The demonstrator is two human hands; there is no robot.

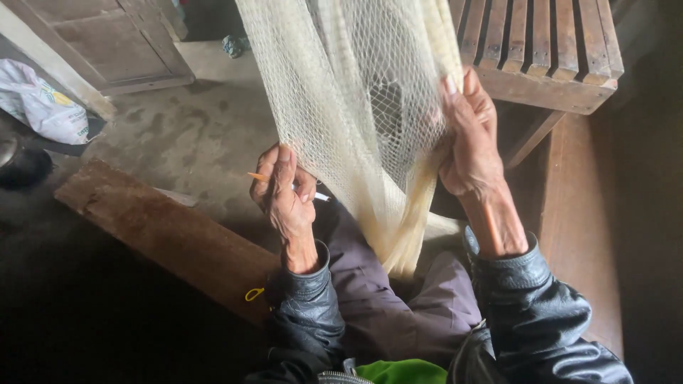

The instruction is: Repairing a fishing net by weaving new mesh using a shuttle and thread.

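A pale cream fishing net (pixel 356 92) hangs down from the top of the view and bunches over my lap. My left hand (pixel 283 195) is closed around a thin netting needle (pixel 321 196) with an orange end, held at the net's left edge. My right hand (pixel 469 146) grips the net's right side, fingers curled into the mesh. Both arms wear black leather sleeves, and purple trousers show below the net.
A slatted wooden bench (pixel 548 50) stands at the upper right. A long wooden plank (pixel 163 235) lies on the concrete floor at left. A white plastic bag (pixel 43 103) sits at the far left beside a wooden door (pixel 107 43). A small yellow-handled object (pixel 255 293) lies by the plank.
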